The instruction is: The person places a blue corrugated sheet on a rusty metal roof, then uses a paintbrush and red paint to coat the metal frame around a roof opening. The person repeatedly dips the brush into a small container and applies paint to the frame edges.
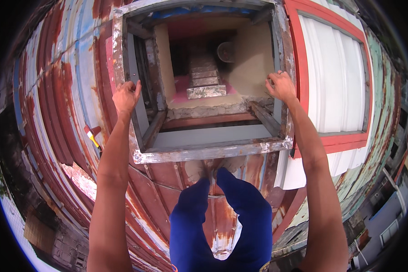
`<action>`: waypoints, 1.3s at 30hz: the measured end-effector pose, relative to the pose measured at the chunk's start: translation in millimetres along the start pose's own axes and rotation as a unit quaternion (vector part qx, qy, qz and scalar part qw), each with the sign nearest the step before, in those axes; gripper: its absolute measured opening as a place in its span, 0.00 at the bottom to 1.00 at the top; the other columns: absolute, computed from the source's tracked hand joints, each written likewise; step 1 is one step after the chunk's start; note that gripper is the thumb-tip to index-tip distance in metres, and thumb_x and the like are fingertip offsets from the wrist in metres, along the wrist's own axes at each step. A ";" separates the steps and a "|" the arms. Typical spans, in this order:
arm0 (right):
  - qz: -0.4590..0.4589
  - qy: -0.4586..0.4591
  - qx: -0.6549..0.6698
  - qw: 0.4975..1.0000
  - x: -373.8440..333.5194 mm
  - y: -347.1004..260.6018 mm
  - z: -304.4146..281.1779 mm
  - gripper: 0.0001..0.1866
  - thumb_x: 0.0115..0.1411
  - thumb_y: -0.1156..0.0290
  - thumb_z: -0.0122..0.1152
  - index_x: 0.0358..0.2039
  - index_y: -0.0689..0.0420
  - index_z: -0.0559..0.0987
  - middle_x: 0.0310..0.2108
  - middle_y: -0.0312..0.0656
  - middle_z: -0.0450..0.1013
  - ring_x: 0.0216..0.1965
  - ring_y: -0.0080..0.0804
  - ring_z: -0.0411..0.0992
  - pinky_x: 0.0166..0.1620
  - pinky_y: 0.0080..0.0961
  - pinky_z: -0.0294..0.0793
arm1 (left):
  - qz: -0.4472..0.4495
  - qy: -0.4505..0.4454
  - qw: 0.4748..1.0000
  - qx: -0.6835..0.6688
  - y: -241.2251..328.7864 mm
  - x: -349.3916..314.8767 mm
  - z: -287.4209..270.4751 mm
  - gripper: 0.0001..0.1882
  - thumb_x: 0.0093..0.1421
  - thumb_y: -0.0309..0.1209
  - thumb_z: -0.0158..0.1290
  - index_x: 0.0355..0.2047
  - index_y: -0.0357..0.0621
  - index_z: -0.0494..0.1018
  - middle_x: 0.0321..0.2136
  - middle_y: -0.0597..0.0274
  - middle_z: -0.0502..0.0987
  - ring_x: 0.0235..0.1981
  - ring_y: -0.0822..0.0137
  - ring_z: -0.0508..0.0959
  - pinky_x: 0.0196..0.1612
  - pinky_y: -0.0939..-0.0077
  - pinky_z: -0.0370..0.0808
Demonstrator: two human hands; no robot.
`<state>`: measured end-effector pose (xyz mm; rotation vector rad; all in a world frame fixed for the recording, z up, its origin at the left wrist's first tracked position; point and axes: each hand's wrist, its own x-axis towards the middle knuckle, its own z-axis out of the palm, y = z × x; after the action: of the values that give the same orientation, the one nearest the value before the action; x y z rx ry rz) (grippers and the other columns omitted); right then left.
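In front of me is a raised rectangular hatch frame (213, 152) of weathered metal with peeling paint. My left hand (126, 97) is at its left side, fingers curled down over the edge and thumb toward the opening. On the opposite side, my right hand (282, 86) is closed over the right edge, its bent fingertips pointing inward; a ring shows on one finger. Both palms and the exact contact are hidden. Through the opening, a steep stair (206, 81) with worn treads leads down into a dim room. A round pale object (225, 52) lies deeper inside, too dark to name.
A red-framed hatch cover (333, 77) with white corrugated sheet lies folded out at the right. A yellow-handled paintbrush (93, 138) rests on the rusty corrugated roof (68, 104) at the left. My blue-clad legs (220, 217) are below the frame. Buildings lie beyond the roof's edges.
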<state>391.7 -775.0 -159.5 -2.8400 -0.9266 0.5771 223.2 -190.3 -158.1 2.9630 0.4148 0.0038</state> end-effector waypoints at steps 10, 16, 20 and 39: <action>-0.006 0.012 -0.017 1.000 5.5 6.5 -1.4 0.13 0.67 0.60 0.62 0.31 0.56 0.83 0.31 0.46 0.84 0.45 0.45 0.80 0.55 0.38 0.73 | 0.012 0.011 1.000 -0.001 3.3 8.3 -0.1 0.26 0.66 0.49 0.63 0.18 0.46 0.71 0.20 0.62 0.75 0.28 0.55 0.78 0.31 0.57 0.76; -0.014 0.041 0.005 0.999 4.4 5.2 1.6 0.13 0.65 0.62 0.63 0.27 0.55 0.82 0.29 0.46 0.83 0.40 0.44 0.79 0.51 0.37 0.73 | 0.007 -0.002 1.000 0.016 2.1 12.3 2.4 0.24 0.68 0.47 0.61 0.18 0.49 0.71 0.22 0.63 0.77 0.30 0.54 0.79 0.32 0.57 0.78; -0.013 0.033 0.007 0.999 11.6 11.8 -2.2 0.12 0.64 0.63 0.63 0.26 0.54 0.81 0.28 0.45 0.83 0.40 0.42 0.78 0.50 0.37 0.73 | -0.004 -0.016 1.000 0.021 0.6 11.5 3.4 0.23 0.69 0.44 0.60 0.19 0.49 0.71 0.22 0.63 0.77 0.30 0.54 0.79 0.31 0.57 0.78; -0.018 0.069 0.026 0.997 9.0 10.4 -2.2 0.10 0.60 0.66 0.66 0.24 0.54 0.80 0.24 0.44 0.79 0.36 0.40 0.77 0.44 0.36 0.73 | 0.022 -0.011 1.000 -0.009 2.2 20.0 -0.5 0.20 0.69 0.36 0.60 0.20 0.48 0.70 0.23 0.61 0.76 0.28 0.53 0.77 0.30 0.57 0.76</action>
<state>404.9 -778.1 -162.5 -2.7701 -0.9226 0.3904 243.0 -186.8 -157.6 2.9516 0.3461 -0.0207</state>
